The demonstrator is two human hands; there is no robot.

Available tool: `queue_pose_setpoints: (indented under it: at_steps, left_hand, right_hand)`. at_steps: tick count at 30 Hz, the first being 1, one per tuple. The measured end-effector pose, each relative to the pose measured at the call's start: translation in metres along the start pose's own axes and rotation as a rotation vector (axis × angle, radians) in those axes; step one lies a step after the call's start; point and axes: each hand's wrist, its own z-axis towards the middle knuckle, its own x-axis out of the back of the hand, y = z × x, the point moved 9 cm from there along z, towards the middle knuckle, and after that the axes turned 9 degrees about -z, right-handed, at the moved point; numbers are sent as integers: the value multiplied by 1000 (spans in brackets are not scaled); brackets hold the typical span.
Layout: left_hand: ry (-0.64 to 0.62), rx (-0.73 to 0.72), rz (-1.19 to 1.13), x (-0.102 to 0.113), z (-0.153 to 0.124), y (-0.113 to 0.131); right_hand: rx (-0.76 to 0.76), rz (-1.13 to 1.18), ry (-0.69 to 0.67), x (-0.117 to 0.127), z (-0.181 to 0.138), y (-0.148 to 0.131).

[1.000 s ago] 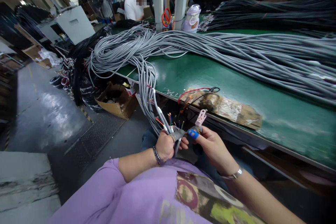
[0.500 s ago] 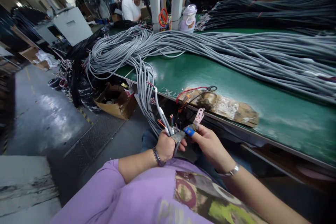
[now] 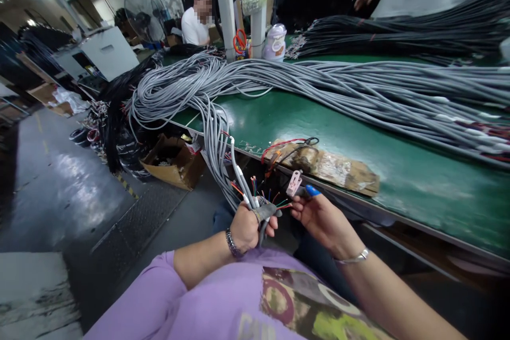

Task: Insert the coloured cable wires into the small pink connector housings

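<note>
A single grey cable, its stripped end fanning into thin coloured cores too fine to count, hangs off the green bench and sits clamped in the closed left hand, cores just above the fist, while the right hand beside it pinches one small pink clip
</note>
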Motion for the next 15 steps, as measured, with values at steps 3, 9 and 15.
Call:
queue_pose_setpoints:
  at_steps: [3,9,15]
  left_hand:
    - [-70,34,-1,-13,-1,3]
    - [-145,79,24,-36,0,5]
    - [-145,100,33,-41,5,1]
  right_hand:
    - [28,-93,-134,-16,0,-12]
    - [338,-322,-30,-22,1,-42]
    - [217,-167,-86,-27,11,-21]
